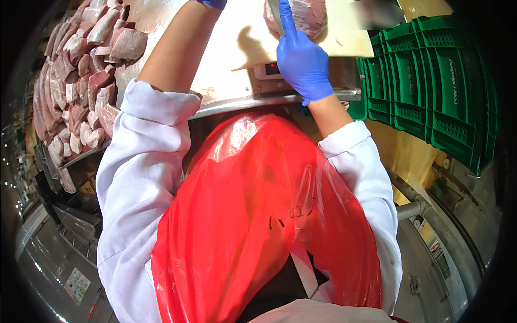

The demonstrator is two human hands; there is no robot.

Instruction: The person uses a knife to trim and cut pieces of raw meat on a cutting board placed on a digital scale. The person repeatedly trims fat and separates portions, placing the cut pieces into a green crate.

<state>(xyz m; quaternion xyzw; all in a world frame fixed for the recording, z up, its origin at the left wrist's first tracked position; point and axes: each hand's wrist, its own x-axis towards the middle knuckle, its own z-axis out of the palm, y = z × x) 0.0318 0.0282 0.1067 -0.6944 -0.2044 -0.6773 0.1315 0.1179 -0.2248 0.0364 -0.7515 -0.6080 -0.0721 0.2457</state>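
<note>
Below our red apron (258,226), our right hand (301,62) grips a knife (276,16) on meat (301,13) at top centre; a slip could cut us.

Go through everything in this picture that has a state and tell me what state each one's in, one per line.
Right hand in blue glove: closed on a knife handle, forefinger stretched along the blade.
Steel knife blade: pressed against the meat.
Pink slab of raw meat: lying on the board, partly out of frame.
Pale cutting board: flat on the steel table.
Left hand: mostly out of view.
Pile of cut meat pieces: heaped.
Green plastic crates: stacked.
</note>
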